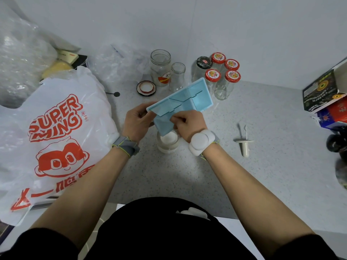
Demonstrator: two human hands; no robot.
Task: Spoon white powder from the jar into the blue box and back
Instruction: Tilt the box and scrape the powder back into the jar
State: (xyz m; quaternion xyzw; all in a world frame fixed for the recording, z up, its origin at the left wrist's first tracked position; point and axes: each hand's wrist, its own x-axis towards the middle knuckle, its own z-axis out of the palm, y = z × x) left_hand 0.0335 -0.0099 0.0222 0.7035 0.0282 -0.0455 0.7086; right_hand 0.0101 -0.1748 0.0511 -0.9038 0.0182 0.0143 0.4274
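Left hand (pixel 138 122) clamped on near-left end of blue box (pixel 185 104); right hand (pixel 187 124) pinching its lower long edge, fingers curled over the rim. Box lifted off counter (pixel 262 147), tilted, low corner aimed into open jar (pixel 167 142) directly underneath. Jar sitting on counter between the wrists, white powder (pixel 170 138) visible inside.

Looks like the return leg, done by tipping rather than spooning. To do it well: keep low corner inside jar mouth, raise far end slowly, tap rim lightly so powder slides along the divider instead of dumping. Fine powder likely to cling to corners and slots, so worth a few taps. Cannot tell how much powder remains in the box.

Box: thin rigid plastic, matte pale blue, rectangular, notched internal dividers. Jar: clear glass, round, wide mouth. Spoon (pixel 244 141): small, pale plastic, lying well to the right on counter, untouched. Counter: grey speckled, smooth. Empty glass jars (pixel 160 70) and red-lidded bottles (pixel 223 76) grouped behind; crinkly white printed bag (pixel 56 139) at left.
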